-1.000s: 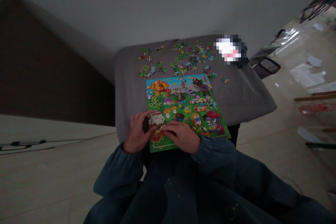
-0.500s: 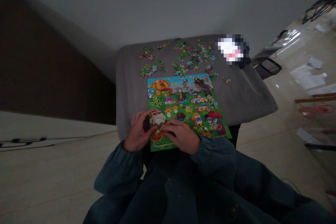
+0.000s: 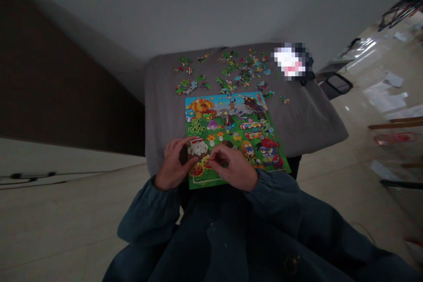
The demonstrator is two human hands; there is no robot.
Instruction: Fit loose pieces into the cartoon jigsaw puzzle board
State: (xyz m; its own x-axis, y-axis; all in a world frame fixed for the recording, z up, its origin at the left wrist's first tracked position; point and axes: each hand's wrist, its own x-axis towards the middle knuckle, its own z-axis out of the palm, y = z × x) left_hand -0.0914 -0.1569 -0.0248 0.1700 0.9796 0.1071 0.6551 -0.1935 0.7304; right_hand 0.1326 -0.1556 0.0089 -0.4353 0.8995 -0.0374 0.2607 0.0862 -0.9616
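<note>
A bright cartoon picture puzzle board (image 3: 220, 139) lies at the near edge of a grey cloth-covered table. On its lower left part, my left hand (image 3: 173, 164) rests with thumb and fingers spread, next to a white-bearded figure and a sunflower. My right hand (image 3: 234, 168) is over the lower middle of the board, thumb and index finger pinched together. A small puzzle piece shows at those fingertips, mostly hidden. Loose puzzle pieces (image 3: 246, 70) are scattered beyond the board.
Smaller clusters of pieces (image 3: 187, 86) lie at the table's far left. A blurred-out white and dark object (image 3: 292, 61) stands at the far right corner of the table (image 3: 317, 119). A wall rises behind, and a dark panel (image 3: 66, 75) stands on the left.
My right hand has shifted slightly right, its fingertips lifting from the sunflower area into a tighter pinch. My left hand stays in place.
</note>
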